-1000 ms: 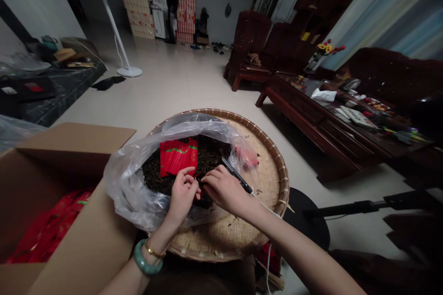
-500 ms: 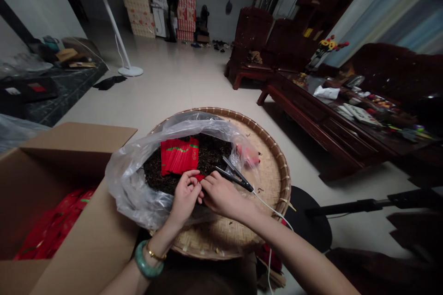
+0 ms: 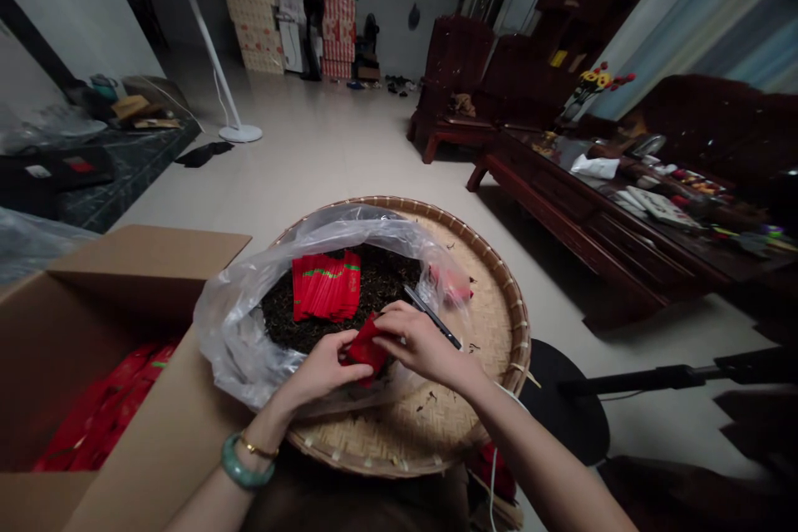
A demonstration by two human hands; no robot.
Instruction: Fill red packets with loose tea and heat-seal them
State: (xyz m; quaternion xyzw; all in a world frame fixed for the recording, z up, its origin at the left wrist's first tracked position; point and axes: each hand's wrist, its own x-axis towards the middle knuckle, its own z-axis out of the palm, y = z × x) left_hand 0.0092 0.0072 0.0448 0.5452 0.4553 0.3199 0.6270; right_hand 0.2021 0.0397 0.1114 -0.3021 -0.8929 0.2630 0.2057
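Note:
A round woven bamboo tray (image 3: 492,299) sits in front of me. On it lies a clear plastic bag (image 3: 243,324) holding dark loose tea leaves (image 3: 380,287) and a stack of red packets (image 3: 325,287). My left hand (image 3: 317,370) and my right hand (image 3: 421,341) both pinch one small red packet (image 3: 367,347) over the near side of the bag. A thin black tool (image 3: 433,317) juts out from behind my right hand's fingers. A green bangle and a gold bracelet ring my left wrist.
An open cardboard box (image 3: 125,432) with red packets inside stands at my left. A dark wooden low table (image 3: 592,224) with clutter runs along the right. A standing fan (image 3: 205,41) is at the back left. A black stool base (image 3: 567,407) sits beside the tray.
Both hands have lifted a red packet out of the bag and hold it between them. The black tool has swung with my right hand.

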